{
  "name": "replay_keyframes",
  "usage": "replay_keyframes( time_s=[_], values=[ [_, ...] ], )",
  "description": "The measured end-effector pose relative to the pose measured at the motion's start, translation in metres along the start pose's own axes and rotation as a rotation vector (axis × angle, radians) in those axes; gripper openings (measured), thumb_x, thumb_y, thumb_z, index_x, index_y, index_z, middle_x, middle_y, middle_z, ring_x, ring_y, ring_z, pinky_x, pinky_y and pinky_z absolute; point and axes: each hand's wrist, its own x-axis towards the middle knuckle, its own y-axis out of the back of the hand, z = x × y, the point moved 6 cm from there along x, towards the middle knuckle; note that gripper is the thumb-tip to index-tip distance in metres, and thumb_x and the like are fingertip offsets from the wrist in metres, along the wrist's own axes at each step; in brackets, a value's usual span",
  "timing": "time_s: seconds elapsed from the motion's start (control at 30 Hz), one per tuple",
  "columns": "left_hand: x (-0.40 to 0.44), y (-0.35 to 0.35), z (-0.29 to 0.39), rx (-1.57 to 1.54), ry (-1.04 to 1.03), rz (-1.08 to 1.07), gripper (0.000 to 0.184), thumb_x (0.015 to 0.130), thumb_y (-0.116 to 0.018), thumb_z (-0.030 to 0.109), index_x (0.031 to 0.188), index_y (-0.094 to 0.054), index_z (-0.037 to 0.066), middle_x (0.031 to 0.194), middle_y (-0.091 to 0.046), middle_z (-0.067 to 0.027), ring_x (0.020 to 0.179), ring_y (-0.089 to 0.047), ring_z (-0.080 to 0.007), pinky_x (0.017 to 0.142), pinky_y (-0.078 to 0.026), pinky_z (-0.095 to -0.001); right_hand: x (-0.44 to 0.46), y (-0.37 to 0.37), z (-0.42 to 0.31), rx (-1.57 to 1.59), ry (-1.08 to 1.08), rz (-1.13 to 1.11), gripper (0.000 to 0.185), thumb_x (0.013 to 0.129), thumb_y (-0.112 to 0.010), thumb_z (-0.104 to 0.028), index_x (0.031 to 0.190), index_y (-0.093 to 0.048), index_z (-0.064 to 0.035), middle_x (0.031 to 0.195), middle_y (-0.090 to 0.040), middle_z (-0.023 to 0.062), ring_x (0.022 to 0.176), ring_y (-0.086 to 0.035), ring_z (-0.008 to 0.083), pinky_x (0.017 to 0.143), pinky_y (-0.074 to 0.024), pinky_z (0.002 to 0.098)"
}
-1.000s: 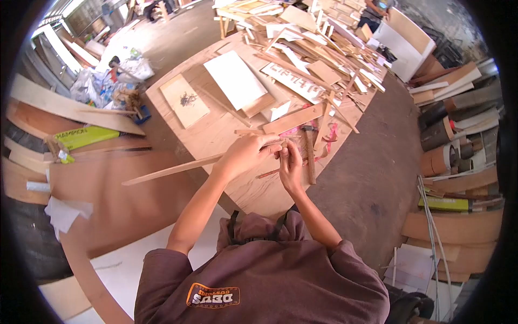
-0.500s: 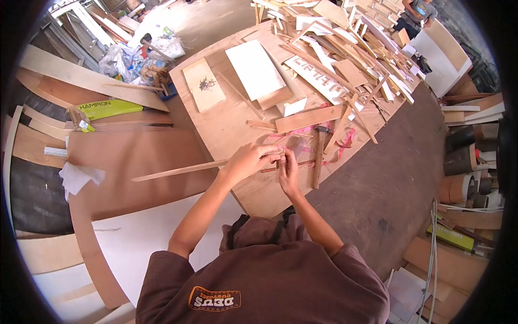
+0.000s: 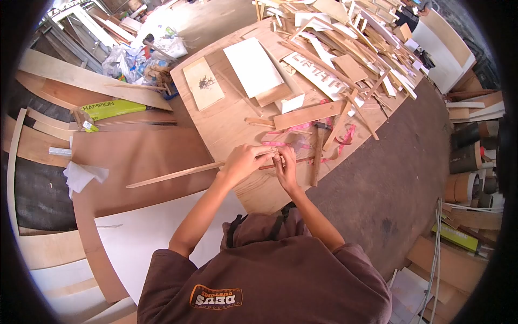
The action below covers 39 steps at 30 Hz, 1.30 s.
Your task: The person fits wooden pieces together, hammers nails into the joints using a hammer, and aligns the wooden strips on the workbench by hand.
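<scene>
A long thin wooden strip (image 3: 175, 175) slants from the left into my left hand (image 3: 244, 163), whose fingers are closed round it near its right end. My right hand (image 3: 286, 169) is closed at that same end, its fingertips meeting those of the left; anything small between them is hidden. Both hands are above the near part of the plywood table (image 3: 263, 193). Just right of them lies a hammer (image 3: 317, 156) with a wooden handle. Pink ribbon-like strips (image 3: 346, 141) lie around it. Behind the hands rests a flat wooden board (image 3: 308, 115).
Farther back are a white panel (image 3: 252, 67), a small board with a dark heap of nails or screws (image 3: 206, 82), and a large pile of wood offcuts (image 3: 350, 69). Brown sheets (image 3: 145, 154) stand left. A person (image 3: 408, 17) is partly visible at the upper right.
The camera view has turned, shifting the table right since the first frame. Both hands remain together at the strip's end, with the right-hand fingers slightly repositioned. The far person is now mostly cut off.
</scene>
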Motion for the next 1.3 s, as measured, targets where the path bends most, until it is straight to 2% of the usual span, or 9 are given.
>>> replay_keyframes(
  time_s=[0.1, 0.3, 0.63, 0.73, 0.8, 1.03, 1.1, 1.2, 1.3],
  values=[
    [0.002, 0.000, -0.004, 0.008, -0.102, 0.074, 0.026, 0.093, -0.068, 0.034, 0.108, -0.078, 0.015, 0.094, -0.075, -0.0112, 0.082, -0.071, -0.0327, 0.073, -0.057, -0.0410, 0.003, 0.006, -0.003, 0.052, -0.108, -0.059, 0.023, 0.095, -0.066, -0.015, 0.115, -0.067, -0.0037, 0.100, -0.064, 0.0118, 0.084, -0.059, 0.0290, 0.077, -0.0446, 0.0386],
    [-0.002, 0.005, 0.001, 0.067, -0.171, 0.027, 0.023, 0.092, -0.068, 0.034, 0.107, -0.079, 0.020, 0.094, -0.076, -0.0096, 0.081, -0.071, -0.0321, 0.071, -0.057, -0.0401, 0.001, 0.018, -0.013, -0.087, -0.069, -0.111, 0.023, 0.088, -0.074, -0.012, 0.109, -0.071, -0.0028, 0.099, -0.068, 0.0120, 0.087, -0.064, 0.0317, 0.078, -0.0491, 0.0410],
    [-0.017, 0.011, -0.004, 0.060, -0.122, -0.067, 0.021, 0.094, -0.065, 0.031, 0.107, -0.078, 0.020, 0.092, -0.075, -0.0093, 0.078, -0.071, -0.0330, 0.068, -0.057, -0.0421, -0.010, 0.008, -0.036, -0.055, -0.180, -0.075, 0.021, 0.088, -0.072, -0.005, 0.109, -0.070, 0.0002, 0.101, -0.068, 0.0137, 0.086, -0.068, 0.0325, 0.072, -0.0531, 0.0381],
    [-0.021, 0.012, -0.011, 0.018, -0.138, -0.044, 0.021, 0.094, -0.066, 0.030, 0.109, -0.077, 0.020, 0.091, -0.075, -0.0093, 0.077, -0.071, -0.0338, 0.066, -0.057, -0.0424, -0.015, 0.004, -0.037, -0.083, -0.204, -0.064, 0.022, 0.089, -0.071, -0.006, 0.110, -0.070, -0.0009, 0.102, -0.069, 0.0137, 0.087, -0.068, 0.0330, 0.073, -0.0535, 0.0383],
    [-0.022, 0.013, -0.013, -0.054, -0.179, -0.008, 0.026, 0.094, -0.068, 0.033, 0.106, -0.077, 0.012, 0.090, -0.074, -0.0141, 0.078, -0.071, -0.0353, 0.067, -0.056, -0.0406, -0.015, 0.003, -0.042, -0.171, -0.176, -0.095, 0.023, 0.090, -0.071, -0.009, 0.112, -0.070, -0.0023, 0.102, -0.069, 0.0136, 0.088, -0.069, 0.0324, 0.073, -0.0540, 0.0383],
    [-0.022, 0.012, -0.014, 0.019, -0.159, -0.031, 0.026, 0.093, -0.068, 0.034, 0.107, -0.077, 0.013, 0.092, -0.074, -0.0134, 0.080, -0.072, -0.0344, 0.069, -0.057, -0.0411, -0.001, 0.011, -0.058, -0.276, -0.142, -0.232, 0.032, 0.089, -0.073, -0.015, 0.120, -0.070, -0.0066, 0.107, -0.070, 0.0114, 0.086, -0.069, 0.0282, 0.071, -0.0540, 0.0377],
    [-0.020, 0.011, -0.010, 0.000, -0.157, -0.021, 0.025, 0.093, -0.068, 0.033, 0.105, -0.077, 0.013, 0.092, -0.075, -0.0123, 0.079, -0.071, -0.0343, 0.069, -0.057, -0.0411, 0.005, 0.016, -0.053, -0.132, -0.261, -0.283, 0.040, 0.089, -0.074, -0.019, 0.127, -0.067, -0.0090, 0.106, -0.071, 0.0103, 0.086, -0.068, 0.0224, 0.072, -0.0529, 0.0353],
    [-0.017, 0.009, 0.001, 0.052, -0.111, -0.052, 0.023, 0.093, -0.068, 0.032, 0.103, -0.077, 0.014, 0.091, -0.075, -0.0114, 0.076, -0.071, -0.0342, 0.067, -0.056, -0.0414, 0.008, 0.028, -0.030, -0.036, -0.251, -0.321, 0.042, 0.090, -0.074, -0.022, 0.130, -0.065, -0.0095, 0.104, -0.071, 0.0101, 0.088, -0.066, 0.0187, 0.074, -0.0515, 0.0336],
    [-0.014, 0.007, 0.006, 0.113, -0.029, -0.067, 0.022, 0.092, -0.069, 0.031, 0.102, -0.078, 0.014, 0.090, -0.075, -0.0110, 0.074, -0.070, -0.0339, 0.065, -0.055, -0.0419, 0.009, 0.041, 0.004, 0.045, -0.303, -0.327, 0.040, 0.093, -0.071, -0.021, 0.130, -0.065, -0.0084, 0.105, -0.071, 0.0112, 0.089, -0.066, 0.0202, 0.075, -0.0506, 0.0337]
  ],
)
